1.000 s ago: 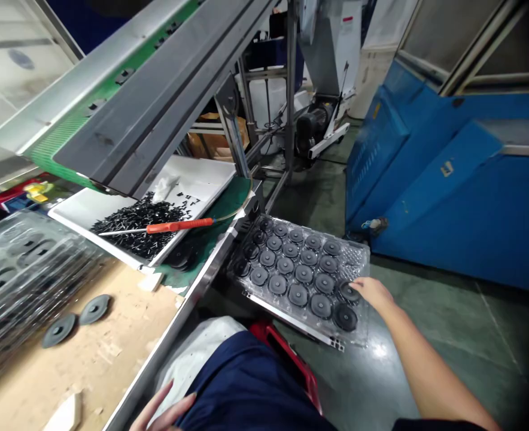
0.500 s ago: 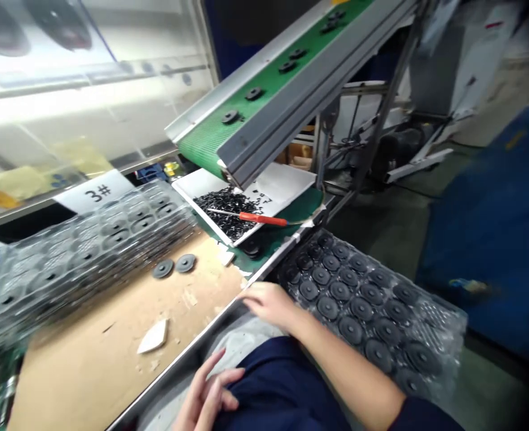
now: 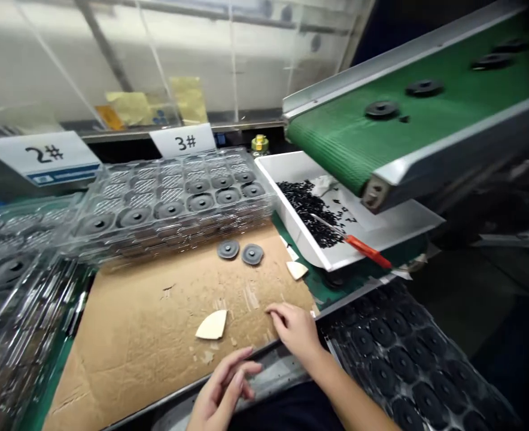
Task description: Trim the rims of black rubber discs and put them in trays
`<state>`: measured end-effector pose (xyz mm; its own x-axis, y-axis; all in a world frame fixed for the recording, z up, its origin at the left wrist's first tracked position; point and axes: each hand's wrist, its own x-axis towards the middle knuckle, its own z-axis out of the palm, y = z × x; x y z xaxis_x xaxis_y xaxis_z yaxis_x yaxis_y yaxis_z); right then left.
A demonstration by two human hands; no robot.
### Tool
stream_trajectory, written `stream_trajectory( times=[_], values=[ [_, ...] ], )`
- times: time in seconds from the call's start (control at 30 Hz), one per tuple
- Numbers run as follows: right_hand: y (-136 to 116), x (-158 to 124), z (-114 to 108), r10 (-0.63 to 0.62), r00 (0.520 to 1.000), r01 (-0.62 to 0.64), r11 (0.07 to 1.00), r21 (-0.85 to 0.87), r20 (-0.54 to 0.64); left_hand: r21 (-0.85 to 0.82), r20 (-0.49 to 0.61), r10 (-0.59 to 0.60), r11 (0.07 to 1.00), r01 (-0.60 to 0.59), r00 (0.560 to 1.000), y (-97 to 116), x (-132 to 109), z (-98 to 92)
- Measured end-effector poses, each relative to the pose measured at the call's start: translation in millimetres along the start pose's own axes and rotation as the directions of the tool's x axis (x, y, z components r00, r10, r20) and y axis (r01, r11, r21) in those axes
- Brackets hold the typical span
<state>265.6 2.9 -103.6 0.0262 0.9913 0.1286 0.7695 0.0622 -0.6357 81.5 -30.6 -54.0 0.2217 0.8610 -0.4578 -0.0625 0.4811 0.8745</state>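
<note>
The right hand (image 3: 295,328) has come off the filled tray (image 3: 408,365) beside the table onto the cardboard (image 3: 157,323), empty and open, while the left hand (image 3: 222,389), seemingly loose, hovers near its edge.

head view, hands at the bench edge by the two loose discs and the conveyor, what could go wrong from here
1. The two loose discs lie unsecured on the cardboard sheet; a sweep of the right hand could knock them off.
2. The screwdriver rests across the white bin, its orange handle over the rim; a bump might tip it out.
3. A disc on the conveyor may drop past the bin, since the belt end sits above the bin's far side.
</note>
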Motion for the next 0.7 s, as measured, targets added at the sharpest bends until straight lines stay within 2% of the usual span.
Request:
stream_trajectory(
  times=[0.1,0.2,0.3,0.37,0.47,0.57,0.7],
  values=[
    [-8.1,21.0,-8.4,-0.031,0.997,0.03,0.999,0.015,0.076,-0.03,-0.083,0.001,1.0,-0.004,0.997,14.6,19.3,-23.0],
    [-20.2,57.9,-11.3,-0.067,0.993,0.068,0.998,-0.006,0.1,-0.114,-0.196,-0.022,0.994,-0.001,0.98,26.4,40.0,-45.5],
    [-31.7,104.9,-0.3,-0.095,0.99,0.102,0.993,-0.062,0.104,-0.238,-0.319,-0.022,0.969,-0.058,0.947,32.3,60.1,-65.9],
    [-35.4,135.3,13.8,-0.101,0.988,0.112,0.989,-0.101,0.117,-0.281,-0.358,0.01,0.953,-0.118,0.934,32.1,72.2,-78.8],
    [-35.6,169.5,35.1,-0.134,0.978,0.167,0.962,-0.214,0.162,-0.255,-0.344,0.063,0.954,-0.158,0.937,28.6,88.0,-96.3],
    [-38.4,183.3,44.8,-0.201,0.951,0.264,0.923,-0.279,0.234,-0.207,-0.301,0.063,0.97,-0.13,0.952,27.5,102.6,-107.7],
    [-57.5,174.3,40.1,-0.234,0.909,0.283,0.954,-0.097,0.345,-0.205,-0.253,0.019,0.976,-0.072,0.967,33.5,121.1,-108.9]
  ],
)
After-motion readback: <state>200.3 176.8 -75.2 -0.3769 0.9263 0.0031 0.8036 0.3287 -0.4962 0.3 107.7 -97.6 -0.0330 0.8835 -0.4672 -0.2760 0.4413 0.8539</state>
